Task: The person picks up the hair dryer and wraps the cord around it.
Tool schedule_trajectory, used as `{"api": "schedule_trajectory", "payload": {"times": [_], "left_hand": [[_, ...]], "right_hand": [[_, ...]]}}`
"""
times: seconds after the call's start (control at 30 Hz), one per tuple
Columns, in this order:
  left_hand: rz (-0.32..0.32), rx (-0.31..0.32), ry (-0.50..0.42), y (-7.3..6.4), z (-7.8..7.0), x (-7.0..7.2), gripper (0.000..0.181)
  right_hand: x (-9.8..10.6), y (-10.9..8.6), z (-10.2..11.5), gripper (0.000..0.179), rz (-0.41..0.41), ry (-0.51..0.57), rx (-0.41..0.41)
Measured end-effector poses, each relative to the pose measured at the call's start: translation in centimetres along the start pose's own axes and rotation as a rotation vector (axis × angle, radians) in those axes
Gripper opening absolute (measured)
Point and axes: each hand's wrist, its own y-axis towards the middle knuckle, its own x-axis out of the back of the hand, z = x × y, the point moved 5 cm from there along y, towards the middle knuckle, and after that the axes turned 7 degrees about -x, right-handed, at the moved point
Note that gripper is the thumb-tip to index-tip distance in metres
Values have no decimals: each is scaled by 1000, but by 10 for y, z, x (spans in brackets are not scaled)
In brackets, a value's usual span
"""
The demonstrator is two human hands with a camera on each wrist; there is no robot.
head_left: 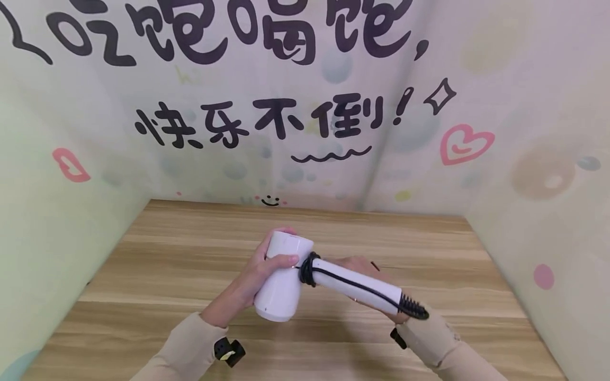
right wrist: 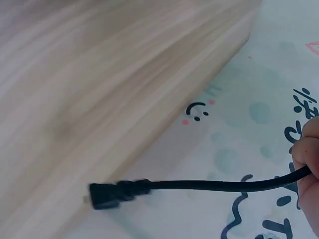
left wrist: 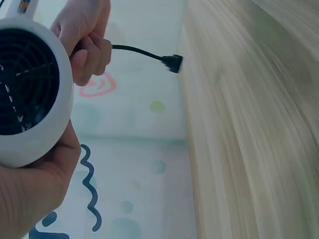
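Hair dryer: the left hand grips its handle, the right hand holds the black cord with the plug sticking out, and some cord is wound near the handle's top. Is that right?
Not quite: the left hand grips the barrel, not the handle, as the head view shows. The right hand does hold the black cord with the plug sticking out, and some cord is wound near the handle's top.

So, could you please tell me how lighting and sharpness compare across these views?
Head view: bright, wall lettering crisp, soft shadow on the table below the hair dryer; left wrist view: dimmer, bluish, table grain smeared; right wrist view: also dimmer, table and plug blurred.
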Motion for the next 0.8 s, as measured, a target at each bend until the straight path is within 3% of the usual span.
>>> {"api": "schedule_trajectory", "payload": {"times": [0.03, 0.07, 0.13, 0.23, 0.4, 0.6, 0.8], "left_hand": [[26, -5, 13, -1, -1, 0, 58], [53, -8, 28, -1, -1, -1, 58], [106, -15, 59, -2, -3, -2, 59], [159, -30, 99, -2, -4, -4, 60], [142, -46, 170, -2, -4, -1, 61], [134, -31, 252, -4, -1, 1, 61], [97, -41, 351, -2, 0, -6, 60]], "right_hand": [[2, 3, -4, 15, -4, 199, -62], [4, 5, -8, 9, -26, 292, -128], [8, 7, -11, 15, -54, 108, -111], [14, 6, -14, 24, -123, -1, -63], [26, 3, -18, 30, -190, -20, -53], [31, 6, -19, 18, -146, 24, -90], [36, 7, -17, 16, -161, -31, -132]]}}
